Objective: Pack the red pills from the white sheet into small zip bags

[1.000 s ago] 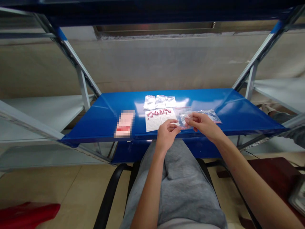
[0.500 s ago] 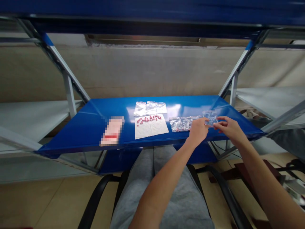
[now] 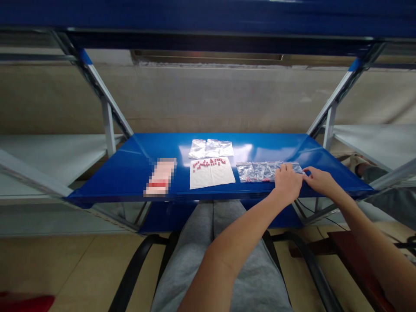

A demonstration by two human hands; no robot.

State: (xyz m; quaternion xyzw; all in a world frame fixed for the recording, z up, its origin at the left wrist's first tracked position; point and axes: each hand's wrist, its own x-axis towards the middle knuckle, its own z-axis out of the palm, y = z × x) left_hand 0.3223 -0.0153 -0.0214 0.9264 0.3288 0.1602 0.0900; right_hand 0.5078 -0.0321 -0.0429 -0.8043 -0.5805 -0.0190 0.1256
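Observation:
A row of clear plastic bags (image 3: pixel 261 170), some with small red pieces inside, lies on the right part of the blue shelf. The rightmost clear plastic bag (image 3: pixel 296 167) is under my hands. My left hand (image 3: pixel 287 181) is closed over its near edge, knuckles up, and the thumb is hidden. Close beside it, my right hand (image 3: pixel 320 180) pinches the bag's right corner between thumb and index finger. Several small red pieces (image 3: pixel 208 163) are scattered across the upper part of a white cloth (image 3: pixel 212 178) to the left.
Flat clear bags (image 3: pixel 211 148) lie behind the cloth. A pixelated pinkish item (image 3: pixel 160 177) rests at the left on the blue shelf (image 3: pixel 113 177). Metal posts (image 3: pixel 107 117) stand at both sides, with another blue shelf (image 3: pixel 208 21) overhead. A person's leg shows at far right.
Both hands have come closer together, and the rightmost bag has gone from raised to lying down in line with the row. The camera view has shifted slightly.

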